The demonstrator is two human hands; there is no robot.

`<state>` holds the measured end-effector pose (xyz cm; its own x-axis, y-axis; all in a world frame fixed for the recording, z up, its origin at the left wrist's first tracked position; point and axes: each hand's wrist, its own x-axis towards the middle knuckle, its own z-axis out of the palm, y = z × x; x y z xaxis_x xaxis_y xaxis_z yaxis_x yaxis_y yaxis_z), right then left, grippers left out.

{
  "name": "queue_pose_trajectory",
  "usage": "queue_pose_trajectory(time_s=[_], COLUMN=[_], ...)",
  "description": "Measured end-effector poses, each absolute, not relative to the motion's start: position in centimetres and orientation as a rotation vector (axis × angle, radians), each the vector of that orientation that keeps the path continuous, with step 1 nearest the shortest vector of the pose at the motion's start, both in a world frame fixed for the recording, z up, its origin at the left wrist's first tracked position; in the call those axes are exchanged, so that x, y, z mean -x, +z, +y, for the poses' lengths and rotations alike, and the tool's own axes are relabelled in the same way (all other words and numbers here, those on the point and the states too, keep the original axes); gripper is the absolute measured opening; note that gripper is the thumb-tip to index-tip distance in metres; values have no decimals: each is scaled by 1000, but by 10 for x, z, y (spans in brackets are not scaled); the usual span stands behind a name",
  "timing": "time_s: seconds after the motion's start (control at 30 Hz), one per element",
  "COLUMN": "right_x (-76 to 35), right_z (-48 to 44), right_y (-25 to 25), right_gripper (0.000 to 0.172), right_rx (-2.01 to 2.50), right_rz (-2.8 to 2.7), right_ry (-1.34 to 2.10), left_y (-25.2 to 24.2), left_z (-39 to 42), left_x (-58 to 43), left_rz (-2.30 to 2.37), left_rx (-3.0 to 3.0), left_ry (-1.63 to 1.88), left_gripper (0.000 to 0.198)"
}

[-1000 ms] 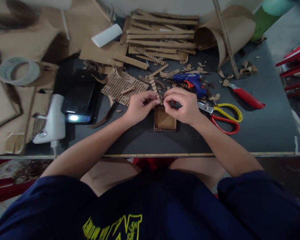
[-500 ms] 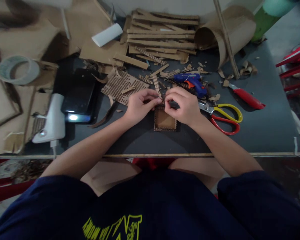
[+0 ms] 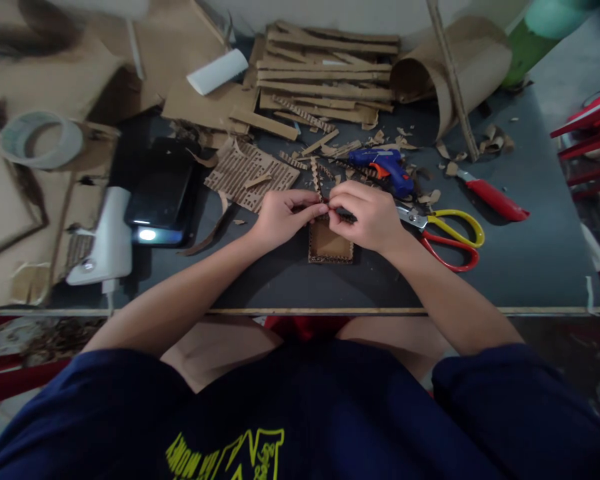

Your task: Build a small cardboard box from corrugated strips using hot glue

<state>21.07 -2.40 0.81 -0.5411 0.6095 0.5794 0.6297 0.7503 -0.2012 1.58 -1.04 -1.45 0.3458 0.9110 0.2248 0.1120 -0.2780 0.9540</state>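
Observation:
A small open cardboard box with corrugated edging around its rim lies on the dark table in front of me. Over its far edge, my left hand and my right hand meet, fingertips nearly touching. Between them they pinch a narrow corrugated cardboard strip, whose free end sticks up and away from me. The fingers hide the strip's lower end, so I cannot see whether it touches the box. Just left of the strip is a peeled corrugated sheet.
Scissors, a blue glue gun and a red-handled knife lie to the right. Stacked cardboard strips and a rolled cardboard tube are at the back. Leftward are a black device, a white device and a tape roll.
Both hands have come closer together at the box's far edge, the right fingers closing in. The strip now points up more steeply, its free end a little lower in view.

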Motion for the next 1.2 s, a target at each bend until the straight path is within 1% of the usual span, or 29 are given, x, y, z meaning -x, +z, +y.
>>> queue_pose_trajectory(time_s=[0.27,0.43,0.5,0.6,0.7,0.9,1.03,1.2], right_x=[-210,-208,-207,-205,-205,-207,-206,-204], right_z=[-24,-26,-27,-27,-25,-25,-27,-28], right_y=[7,7,8,9,9,7,6,9], right_gripper=[11,10,10,11,13,11,13,10], right_rx=[938,906,881,864,887,903,946,955], right_rz=[-2232,-2136,-2078,-1990,-1965,-1999,-2072,-2160], right_ry=[81,117,184,318,357,306,151,-10], left_y=[-10,-11,-11,-10,-9,-12,-15,-14], left_z=[-11,-11,-10,-9,-8,-7,-6,-5], left_x=[-16,-17,-17,-17,-16,-16,-16,-16], left_rz=[906,905,902,889,880,900,909,916], left_rx=[-1727,-1641,-1593,-1553,-1539,-1521,-1491,-1531], left_ry=[1049,1067,1068,1068,1062,1071,1088,1070], left_gripper=[38,36,35,38,41,45,48,45])
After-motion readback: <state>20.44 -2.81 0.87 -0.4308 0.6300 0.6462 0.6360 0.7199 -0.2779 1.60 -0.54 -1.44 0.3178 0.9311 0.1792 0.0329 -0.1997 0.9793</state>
